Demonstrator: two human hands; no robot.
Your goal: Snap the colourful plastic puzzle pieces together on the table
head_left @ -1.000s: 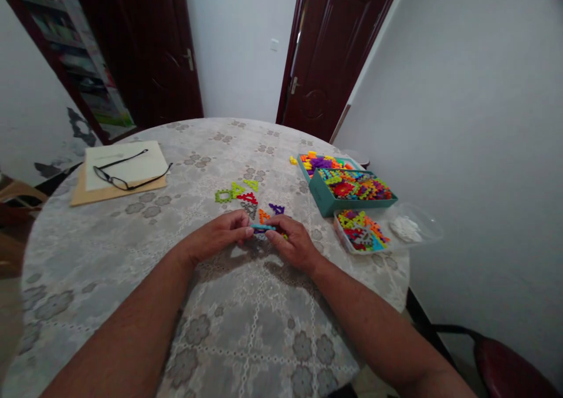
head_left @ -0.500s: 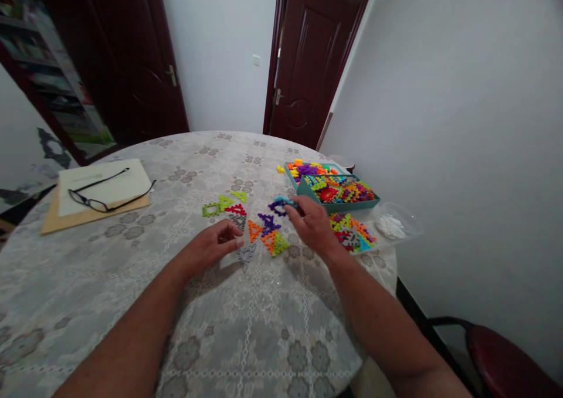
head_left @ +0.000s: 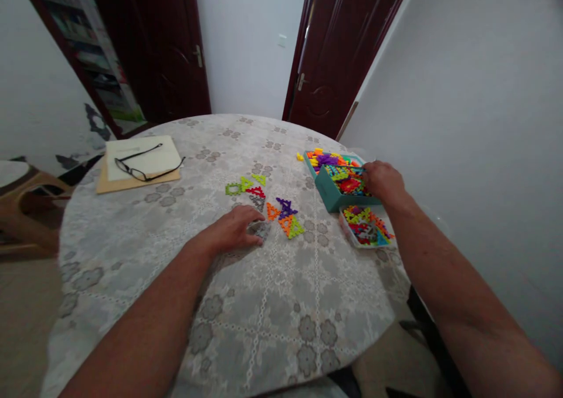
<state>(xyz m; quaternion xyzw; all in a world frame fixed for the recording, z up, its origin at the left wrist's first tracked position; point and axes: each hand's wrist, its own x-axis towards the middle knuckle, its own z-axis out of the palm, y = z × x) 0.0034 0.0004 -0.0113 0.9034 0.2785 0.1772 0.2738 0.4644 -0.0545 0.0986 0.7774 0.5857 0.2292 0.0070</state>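
Observation:
My left hand (head_left: pixel 237 229) rests on the tablecloth, thumb and index finger apart, beside a grey toothed triangle piece (head_left: pixel 261 229) that it partly covers. In front of it lie small plastic pieces: an orange triangle (head_left: pixel 272 211), purple pieces (head_left: pixel 285 207), joined orange and lime triangles (head_left: pixel 291 227), a red triangle (head_left: pixel 256 192), a dark grey one (head_left: pixel 258 201) and lime pieces (head_left: pixel 233 189). At the right, my right hand (head_left: pixel 385 181) reaches over the edge of a teal box (head_left: pixel 336 197) full of colourful pieces. Its fingers are bent and their tips hidden, with what they hold unclear.
A clear tub (head_left: pixel 352 234) of mixed pieces stands in front of the box, and a teal tray (head_left: pixel 311 166) of pieces behind it. Glasses (head_left: pixel 138 174) lie on papers (head_left: pixel 165 146) at the left. The round table (head_left: pixel 264 339) stands near a wall at the right.
My right hand has moved right, from the middle of the table to the box. The dark blue and light blue pieces it held no longer show there. The view has shifted; my left hand stays by the grey triangle.

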